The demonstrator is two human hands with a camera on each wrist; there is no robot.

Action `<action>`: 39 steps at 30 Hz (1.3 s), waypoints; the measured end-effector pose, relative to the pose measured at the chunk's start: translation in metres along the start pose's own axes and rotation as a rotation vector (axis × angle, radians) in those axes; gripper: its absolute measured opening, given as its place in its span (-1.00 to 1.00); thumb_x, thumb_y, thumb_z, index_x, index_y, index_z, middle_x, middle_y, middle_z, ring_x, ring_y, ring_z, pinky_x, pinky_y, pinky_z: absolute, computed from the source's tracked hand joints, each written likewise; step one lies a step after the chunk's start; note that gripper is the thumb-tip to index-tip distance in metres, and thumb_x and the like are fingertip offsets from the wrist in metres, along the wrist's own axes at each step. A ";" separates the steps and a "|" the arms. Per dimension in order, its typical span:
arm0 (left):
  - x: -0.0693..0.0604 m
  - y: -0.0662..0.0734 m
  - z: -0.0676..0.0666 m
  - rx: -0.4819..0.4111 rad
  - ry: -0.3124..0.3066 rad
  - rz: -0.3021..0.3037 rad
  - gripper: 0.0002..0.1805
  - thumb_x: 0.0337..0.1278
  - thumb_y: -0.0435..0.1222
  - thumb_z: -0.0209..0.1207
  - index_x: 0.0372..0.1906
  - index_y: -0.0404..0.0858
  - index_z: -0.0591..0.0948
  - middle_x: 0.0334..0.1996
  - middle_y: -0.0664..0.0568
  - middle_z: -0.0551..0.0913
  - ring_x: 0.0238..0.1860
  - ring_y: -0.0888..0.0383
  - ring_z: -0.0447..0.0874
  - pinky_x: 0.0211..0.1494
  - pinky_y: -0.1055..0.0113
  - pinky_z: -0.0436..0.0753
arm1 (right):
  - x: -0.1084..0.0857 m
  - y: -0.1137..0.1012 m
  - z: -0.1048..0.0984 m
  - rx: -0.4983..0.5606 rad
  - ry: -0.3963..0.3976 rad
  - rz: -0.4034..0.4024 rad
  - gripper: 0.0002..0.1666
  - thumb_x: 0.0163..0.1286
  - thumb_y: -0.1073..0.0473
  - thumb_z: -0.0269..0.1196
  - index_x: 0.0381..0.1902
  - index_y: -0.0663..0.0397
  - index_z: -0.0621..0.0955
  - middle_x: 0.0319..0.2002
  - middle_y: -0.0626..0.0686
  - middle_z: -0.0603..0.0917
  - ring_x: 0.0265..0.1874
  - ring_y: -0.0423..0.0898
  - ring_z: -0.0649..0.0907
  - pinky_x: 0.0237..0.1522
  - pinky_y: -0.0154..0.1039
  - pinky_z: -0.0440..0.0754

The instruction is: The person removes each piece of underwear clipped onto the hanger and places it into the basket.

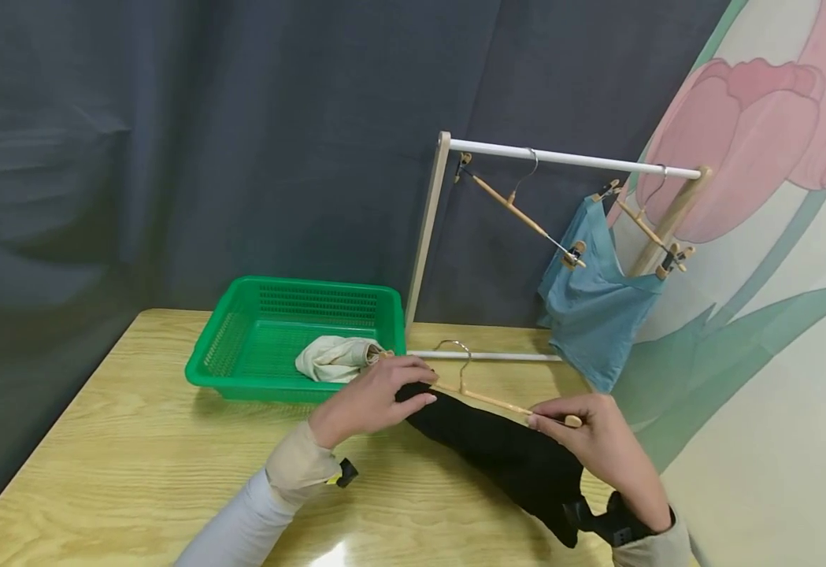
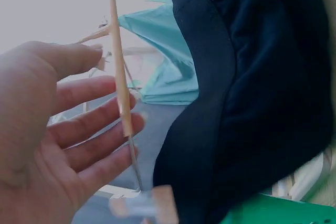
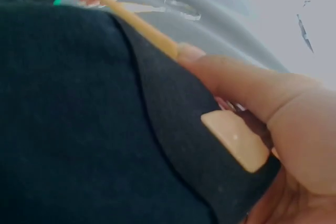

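Wooden hanger (image 2: 118, 61): right hand (image 1: 597, 441) pinches it; left wrist view exposes unclenched left palm (image 2: 55, 158).

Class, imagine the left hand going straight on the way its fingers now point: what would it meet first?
Probably the hanger in the right hand: in the left wrist view, its bar crosses the fingers of the left hand. Depth leaves it unclear whether they touch.

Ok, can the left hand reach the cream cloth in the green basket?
Likely yes: the left hand is close to the cream cloth and the green basket is open on top, though it may first need to clear the wooden hanger.
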State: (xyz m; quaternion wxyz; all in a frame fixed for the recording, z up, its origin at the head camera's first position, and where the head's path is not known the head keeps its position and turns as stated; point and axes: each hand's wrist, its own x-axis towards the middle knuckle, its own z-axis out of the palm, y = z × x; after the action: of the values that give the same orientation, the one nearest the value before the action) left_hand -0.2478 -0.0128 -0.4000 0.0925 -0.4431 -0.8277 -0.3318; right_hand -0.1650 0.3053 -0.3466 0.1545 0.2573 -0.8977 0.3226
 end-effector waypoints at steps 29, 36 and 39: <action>-0.042 -0.010 -0.084 -0.025 0.254 -0.067 -0.83 0.25 -0.33 0.36 -0.10 -0.17 0.84 -0.56 0.20 0.58 -0.56 0.33 0.30 -0.43 0.42 0.33 | 0.071 -0.028 0.056 0.168 0.035 0.063 -0.57 0.47 0.22 0.30 0.27 0.08 0.60 -0.12 -0.02 0.79 -0.14 -0.16 0.71 -0.04 -0.19 0.63; -0.050 -0.016 -0.083 -0.043 0.308 -0.103 -0.85 0.25 -0.35 0.34 -0.13 -0.20 0.83 -0.59 0.19 0.53 -0.57 0.30 0.31 -0.45 0.40 0.38 | 0.075 -0.035 0.066 0.191 0.110 0.036 -0.66 0.62 0.18 0.09 0.23 0.09 0.62 -0.03 0.03 0.77 -0.01 -0.08 0.68 0.04 -0.25 0.57; -0.051 -0.018 -0.083 -0.023 0.330 -0.092 -0.86 0.25 -0.36 0.35 -0.15 -0.21 0.83 -0.54 0.15 0.61 -0.56 0.32 0.34 -0.44 0.41 0.41 | 0.079 -0.034 0.070 0.186 0.122 0.037 -0.69 0.63 0.15 0.08 0.16 0.11 0.64 -0.05 0.01 0.77 -0.01 -0.07 0.69 0.07 -0.21 0.58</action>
State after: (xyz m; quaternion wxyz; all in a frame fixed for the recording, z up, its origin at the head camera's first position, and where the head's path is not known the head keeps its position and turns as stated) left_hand -0.2440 -0.1065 -0.3684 0.2067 -0.3454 -0.8168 -0.4132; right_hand -0.2183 0.2086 -0.3471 0.1782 0.2338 -0.8574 0.4225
